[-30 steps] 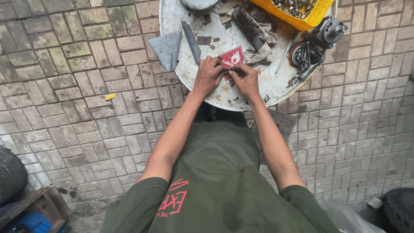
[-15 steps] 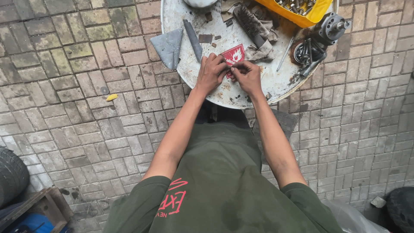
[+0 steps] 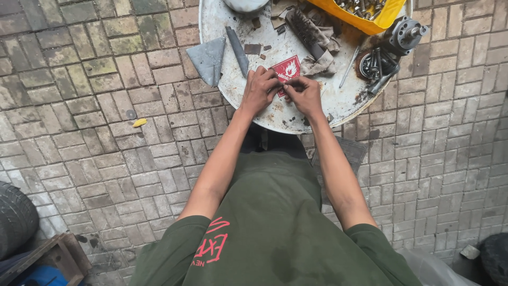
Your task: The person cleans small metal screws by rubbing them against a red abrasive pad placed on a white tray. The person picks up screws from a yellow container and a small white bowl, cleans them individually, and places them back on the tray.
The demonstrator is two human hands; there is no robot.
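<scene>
— On the round metal tabletop (image 3: 238, 100), what are the two hands busy with?

— Both meet near its front edge. The left hand (image 3: 259, 91) and the right hand (image 3: 304, 95) are curled in, fingertips pinched together between them over the lower corner of a red diamond sticker (image 3: 286, 69) that bears a white flame sign. Whatever they pinch is too small to make out.

— So each grip is closed?

— Fingers are bent tight on both hands, thumbs against forefingers. Whether they hold a small piece or just the sticker's edge, I cannot tell.

— What lies around them?

— Just left of the left hand a dark flat file (image 3: 237, 50) lies pointing away from the person, and beside it a grey triangular cloth (image 3: 209, 58) hangs over the rim. Behind the sticker sits a wire brush (image 3: 307, 32) on a crumpled rag (image 3: 324, 63). A thin metal rod (image 3: 349, 68) lies to the right, near a dark engine part (image 3: 378, 63) at the rim. A yellow tray (image 3: 370, 18) of bolts sits at the far edge.

— And below?

— Brick paving (image 3: 79, 116), with a tyre (image 3: 16, 217) at the lower left.
</scene>
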